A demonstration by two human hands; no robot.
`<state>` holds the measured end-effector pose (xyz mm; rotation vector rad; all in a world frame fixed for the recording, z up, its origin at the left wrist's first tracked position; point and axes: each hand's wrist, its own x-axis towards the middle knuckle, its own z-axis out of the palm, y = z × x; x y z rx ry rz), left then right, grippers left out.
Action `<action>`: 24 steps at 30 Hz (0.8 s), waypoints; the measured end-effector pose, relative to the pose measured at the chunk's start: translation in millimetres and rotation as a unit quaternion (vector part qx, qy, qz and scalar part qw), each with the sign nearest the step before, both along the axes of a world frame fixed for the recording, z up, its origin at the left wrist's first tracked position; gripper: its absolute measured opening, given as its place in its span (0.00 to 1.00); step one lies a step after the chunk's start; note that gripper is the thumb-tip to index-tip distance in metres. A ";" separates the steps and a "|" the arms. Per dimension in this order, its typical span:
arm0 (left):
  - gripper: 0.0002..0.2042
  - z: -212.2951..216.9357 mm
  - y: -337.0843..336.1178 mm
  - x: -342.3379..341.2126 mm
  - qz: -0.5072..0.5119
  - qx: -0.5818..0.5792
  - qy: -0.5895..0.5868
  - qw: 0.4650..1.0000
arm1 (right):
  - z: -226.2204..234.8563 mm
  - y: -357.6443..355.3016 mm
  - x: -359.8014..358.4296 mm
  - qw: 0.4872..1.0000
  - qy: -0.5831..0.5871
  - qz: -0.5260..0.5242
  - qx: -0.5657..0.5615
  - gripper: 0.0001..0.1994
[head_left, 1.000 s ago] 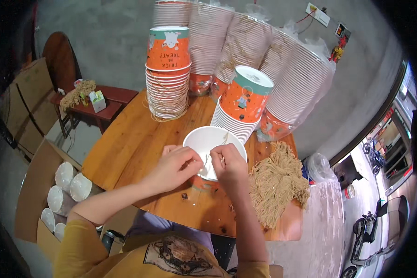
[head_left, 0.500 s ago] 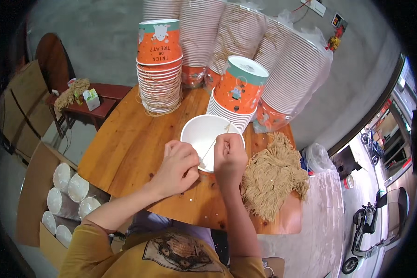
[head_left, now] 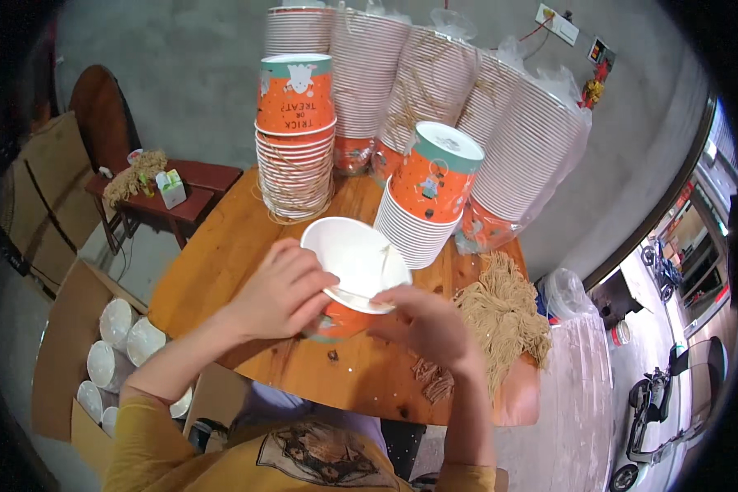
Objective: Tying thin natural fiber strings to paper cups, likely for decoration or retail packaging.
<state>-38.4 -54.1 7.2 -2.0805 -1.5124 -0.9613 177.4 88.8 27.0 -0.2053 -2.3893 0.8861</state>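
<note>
A paper bucket (head_left: 348,258), white inside and orange outside, is tilted toward me over the wooden table. My left hand (head_left: 287,289) grips its left rim, fingers curled at the edge. At the near right rim is my right hand (head_left: 426,328), slightly blurred, its fingers closed against the bucket's edge and side. A short bit of tan cord (head_left: 385,256) shows against the inner far wall. Behind the bucket stands a stack of upside-down orange buckets (head_left: 430,190). To the right of my right hand lies a heap of tan cords (head_left: 508,316).
Another bucket stack (head_left: 295,168), looped with cords, stands at the back left. Tall bagged bucket stacks (head_left: 426,82) line the wall. Bundled brown strands (head_left: 433,381) lie by the table's front edge. On the floor at left, a cardboard box (head_left: 66,328) holds wrapped white stacks.
The bucket has tipped toward me and shifted slightly left. My right hand has let go of the taut cord and moved down and right to the rim. The brown strands have come into sight.
</note>
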 end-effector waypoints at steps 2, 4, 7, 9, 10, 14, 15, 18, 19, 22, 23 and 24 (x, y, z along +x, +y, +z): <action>0.10 19.2 -9.6 -18.6 0.006 -0.020 -0.009 1.000 | -2.4 -3.2 -19.9 0.994 -0.090 0.021 0.062 0.10; 0.13 38.9 -18.0 -36.3 0.036 -0.028 -0.018 0.999 | 0.1 -1.6 -53.3 0.986 -0.073 0.024 0.148 0.10; 0.19 67.8 -44.1 -54.0 0.069 0.045 -0.148 0.986 | 7.6 0.1 -106.9 0.996 -0.022 0.067 0.056 0.10; 0.19 83.8 -74.8 -55.8 0.175 0.135 -0.069 0.973 | 20.6 9.6 -146.5 0.988 -0.018 0.112 -0.104 0.11; 0.18 81.8 -92.1 -57.4 0.196 0.181 -0.065 0.962 | 29.0 12.9 -171.2 0.958 -0.038 0.155 -0.238 0.11; 0.17 61.6 -112.4 -49.4 0.220 0.237 -0.061 0.944 | 81.2 33.3 -253.6 0.860 0.190 0.241 -0.407 0.11; 0.17 54.9 -117.6 -50.7 0.226 0.215 -0.061 0.948 | 88.8 42.7 -279.6 0.837 0.227 0.235 -0.438 0.12; 0.15 25.1 -109.0 -55.9 0.214 0.134 -0.167 0.953 | 89.9 79.5 -313.2 0.784 0.272 0.144 -0.540 0.13; 0.14 17.3 -108.3 -57.5 0.218 0.114 -0.193 0.950 | 78.5 92.1 -324.2 0.759 0.283 0.135 -0.570 0.13; 0.13 -6.2 -99.4 -62.5 0.212 0.068 -0.238 0.945 | 28.5 118.6 -335.3 0.724 0.263 0.108 -0.629 0.12; 0.12 -8.6 -94.0 -60.3 0.207 0.061 -0.252 0.944 | 21.5 117.6 -334.8 0.714 0.260 0.117 -0.640 0.11; 0.12 -12.0 -88.6 -60.4 0.197 0.057 -0.254 0.945 | 17.8 117.3 -336.8 0.721 0.262 0.093 -0.635 0.10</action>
